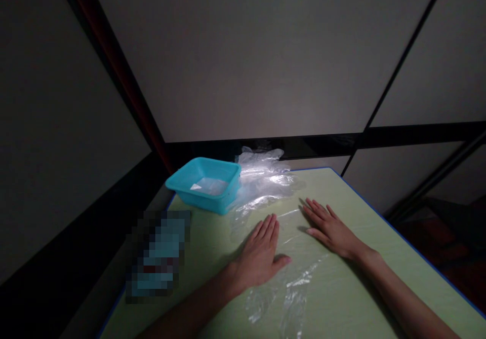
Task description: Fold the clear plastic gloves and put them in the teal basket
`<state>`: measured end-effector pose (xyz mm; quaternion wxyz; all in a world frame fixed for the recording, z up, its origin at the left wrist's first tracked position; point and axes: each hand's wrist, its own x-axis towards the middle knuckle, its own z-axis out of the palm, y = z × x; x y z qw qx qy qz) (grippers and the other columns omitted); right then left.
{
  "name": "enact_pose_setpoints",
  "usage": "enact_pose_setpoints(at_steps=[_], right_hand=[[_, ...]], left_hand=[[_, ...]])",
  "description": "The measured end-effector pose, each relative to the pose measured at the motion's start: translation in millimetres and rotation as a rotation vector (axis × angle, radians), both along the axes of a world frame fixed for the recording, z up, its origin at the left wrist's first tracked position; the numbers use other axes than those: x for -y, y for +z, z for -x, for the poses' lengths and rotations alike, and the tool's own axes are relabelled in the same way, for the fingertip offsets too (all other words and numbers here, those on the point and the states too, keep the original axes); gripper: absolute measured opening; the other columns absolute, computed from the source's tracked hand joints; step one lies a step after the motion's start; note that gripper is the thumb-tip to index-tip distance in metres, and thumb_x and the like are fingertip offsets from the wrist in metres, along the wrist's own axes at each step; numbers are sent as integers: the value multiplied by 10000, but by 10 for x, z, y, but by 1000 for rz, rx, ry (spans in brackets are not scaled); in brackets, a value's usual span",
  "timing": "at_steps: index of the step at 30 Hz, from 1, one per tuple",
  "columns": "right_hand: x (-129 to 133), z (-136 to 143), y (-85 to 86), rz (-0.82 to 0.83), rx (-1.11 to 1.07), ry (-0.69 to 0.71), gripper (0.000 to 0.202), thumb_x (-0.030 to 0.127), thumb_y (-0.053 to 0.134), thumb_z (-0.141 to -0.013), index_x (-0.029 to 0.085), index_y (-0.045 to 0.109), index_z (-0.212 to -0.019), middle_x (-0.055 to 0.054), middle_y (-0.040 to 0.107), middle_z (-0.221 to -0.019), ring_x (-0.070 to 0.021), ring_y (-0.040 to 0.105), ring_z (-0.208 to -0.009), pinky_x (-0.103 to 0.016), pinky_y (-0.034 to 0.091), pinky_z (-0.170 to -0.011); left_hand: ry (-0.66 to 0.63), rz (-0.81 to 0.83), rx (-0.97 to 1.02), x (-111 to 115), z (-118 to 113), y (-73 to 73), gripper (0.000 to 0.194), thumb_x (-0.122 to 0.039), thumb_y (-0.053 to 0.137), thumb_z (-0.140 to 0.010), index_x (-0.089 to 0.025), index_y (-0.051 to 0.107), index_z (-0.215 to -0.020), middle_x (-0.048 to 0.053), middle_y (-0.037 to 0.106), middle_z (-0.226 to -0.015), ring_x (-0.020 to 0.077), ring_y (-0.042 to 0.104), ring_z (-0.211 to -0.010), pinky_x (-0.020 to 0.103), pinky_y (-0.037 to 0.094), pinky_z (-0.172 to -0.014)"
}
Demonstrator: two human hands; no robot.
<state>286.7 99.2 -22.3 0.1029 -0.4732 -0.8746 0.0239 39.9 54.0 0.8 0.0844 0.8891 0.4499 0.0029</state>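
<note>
A thin, clear plastic sheet or bag (299,278) lies spread on the light green table, with two loose strips at its near end. My left hand (260,255) rests flat on it, fingers stretched forward and thumb out to the right. To the right, my right hand (330,230) is palm down with its fingers spread, at or just above the right side of the plastic; whether it touches cannot be told. Neither hand grips anything. Beyond my left hand is a crumpled pile of similar clear plastic (266,177), reaching the table's far edge.
A turquoise plastic basket (205,202) stands at the far left of the table (379,278), with some whitish, see-through material inside. A blurred-out, bluish item (163,253) lies along the left edge. Pale panels (258,60) rise behind the table, which has a blue edge.
</note>
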Motion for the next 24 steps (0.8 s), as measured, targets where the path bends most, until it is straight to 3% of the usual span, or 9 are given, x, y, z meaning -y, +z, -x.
enact_pose_setpoints(at_steps=[9, 17, 19, 21, 24], right_hand=[[-36, -17, -40, 16, 26, -76, 580, 529, 268, -875, 212, 249, -1360, -93, 154, -1432, -249, 113, -1304, -503, 160, -1023], [-55, -39, -50, 32, -18, -74, 593, 532, 271, -871, 222, 208, -1373, -99, 164, -1434, -253, 123, -1305, -509, 169, -1015], [-52, -40, -32, 25, -65, -74, 581, 513, 271, -879, 232, 180, -1379, -102, 168, -1434, -253, 132, -1304, -515, 181, -1008], [-47, -34, 0, 6, -113, -74, 564, 496, 277, -883, 244, 181, -1378, -101, 180, -1433, -254, 144, -1303, -518, 199, -1000], [-38, -13, 53, -39, -144, -78, 529, 477, 291, -885, 230, 266, -1351, -104, 234, -1419, -251, 177, -1298, -507, 211, -1000]], left_hand=[[-19, -54, 3, -2, 34, -56, 749, -556, 278, -840, -34, 120, -1353, 171, 40, -1433, 242, -23, -1316, 383, 107, -1067], [-16, -80, 45, 34, 26, 77, 751, -550, 347, -826, -86, 101, -1364, 141, 44, -1445, 251, -24, -1320, 413, 104, -1061], [-63, -66, 110, 95, 54, 145, 690, -494, 394, -832, -120, 144, -1355, 125, 82, -1448, 239, 44, -1324, 380, 154, -1052], [-149, -49, 180, 191, 92, 223, 583, -443, 467, -812, -155, 293, -1289, 105, 240, -1405, 224, 215, -1283, 330, 236, -1017], [-374, -33, 184, 372, 138, 326, 339, -398, 572, -742, -185, 513, -998, 48, 514, -1112, 179, 475, -1018, 270, 363, -870]])
